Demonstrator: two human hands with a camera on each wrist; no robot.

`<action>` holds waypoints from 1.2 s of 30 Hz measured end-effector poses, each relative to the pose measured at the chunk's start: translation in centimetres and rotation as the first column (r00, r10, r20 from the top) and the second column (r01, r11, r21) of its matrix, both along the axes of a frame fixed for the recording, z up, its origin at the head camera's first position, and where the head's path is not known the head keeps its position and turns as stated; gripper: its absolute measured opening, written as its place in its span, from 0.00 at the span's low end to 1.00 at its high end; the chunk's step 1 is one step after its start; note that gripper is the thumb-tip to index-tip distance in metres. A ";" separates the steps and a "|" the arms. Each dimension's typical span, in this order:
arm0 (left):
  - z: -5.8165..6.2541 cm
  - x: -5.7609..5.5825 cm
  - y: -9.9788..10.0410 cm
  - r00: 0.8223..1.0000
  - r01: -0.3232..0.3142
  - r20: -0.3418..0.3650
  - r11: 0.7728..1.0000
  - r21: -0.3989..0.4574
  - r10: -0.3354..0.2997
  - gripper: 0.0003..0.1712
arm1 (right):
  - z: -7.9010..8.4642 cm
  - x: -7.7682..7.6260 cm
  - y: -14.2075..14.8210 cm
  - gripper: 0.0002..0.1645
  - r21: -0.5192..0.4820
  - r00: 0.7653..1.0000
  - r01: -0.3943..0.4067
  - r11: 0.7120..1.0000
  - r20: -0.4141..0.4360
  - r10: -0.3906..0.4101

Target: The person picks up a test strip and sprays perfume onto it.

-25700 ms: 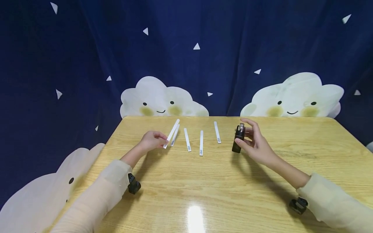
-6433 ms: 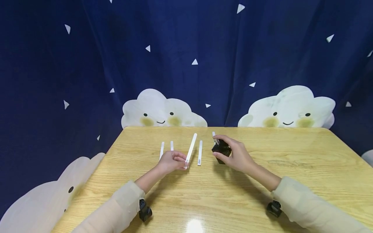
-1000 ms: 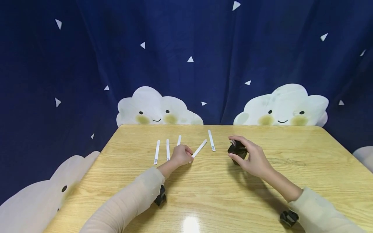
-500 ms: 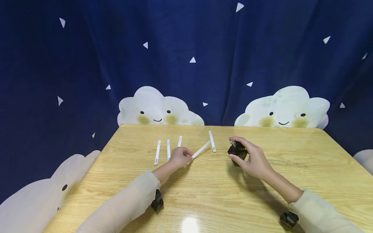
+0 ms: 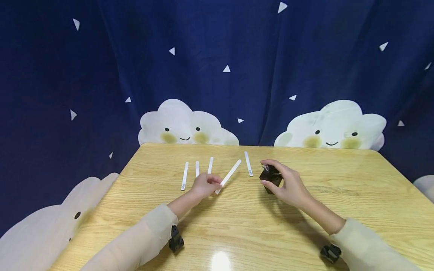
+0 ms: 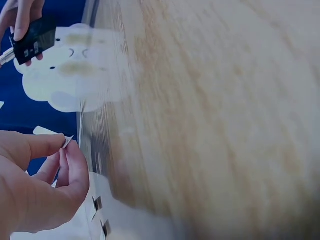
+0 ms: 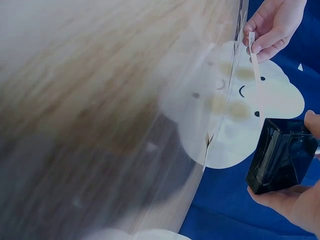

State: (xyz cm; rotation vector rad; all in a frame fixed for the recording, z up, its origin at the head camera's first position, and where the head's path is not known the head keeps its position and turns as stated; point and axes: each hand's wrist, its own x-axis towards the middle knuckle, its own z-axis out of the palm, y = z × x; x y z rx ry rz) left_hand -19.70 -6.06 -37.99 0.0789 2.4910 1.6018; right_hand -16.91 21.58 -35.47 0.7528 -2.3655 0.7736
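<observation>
My left hand (image 5: 204, 186) pinches the lower end of a white paper test strip (image 5: 231, 173), which slants up to the right above the table. In the left wrist view, thumb and fingertips meet on the end of the strip (image 6: 68, 142). My right hand (image 5: 289, 184) holds a dark glass perfume bottle (image 5: 270, 177) tilted, its spray nozzle (image 5: 265, 168) toward the back. The index finger lies over the nozzle and the thumb supports the base. Strip and bottle are apart in the head view. In the right wrist view the bottle (image 7: 282, 156) covers the strip's far end.
Three white strips lie left of the held one; the leftmost strip (image 5: 184, 176) shows whole, while my left hand hides the lower ends of two. Another strip (image 5: 248, 164) lies at the back, left of the bottle. A dark blue curtain (image 5: 257, 75) hangs behind the wooden table (image 5: 257, 233).
Since 6.4 s ago a third strip lies at left, and the strip from the middle is in my left hand. The held strip, blurred half a second ago, is still. The bottle has shifted slightly left.
</observation>
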 end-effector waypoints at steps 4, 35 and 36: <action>0.0 0.0 -0.1 0.998 0.004 0.062 0.999 0.035 -0.006 0.09 | -0.1 -0.1 -0.4 0.34 -0.006 1.000 -0.011 1.000 0.011 0.011; 0.3 0.8 0.6 0.997 0.050 0.050 0.985 0.166 -0.059 0.11 | 0.2 -0.9 -3.0 0.32 -0.044 0.996 -0.012 0.999 -0.087 0.008; 0.3 0.8 0.6 0.997 0.050 0.048 0.985 0.167 -0.058 0.11 | 0.1 -0.9 -3.0 0.32 -0.044 0.996 -0.014 0.999 -0.088 0.010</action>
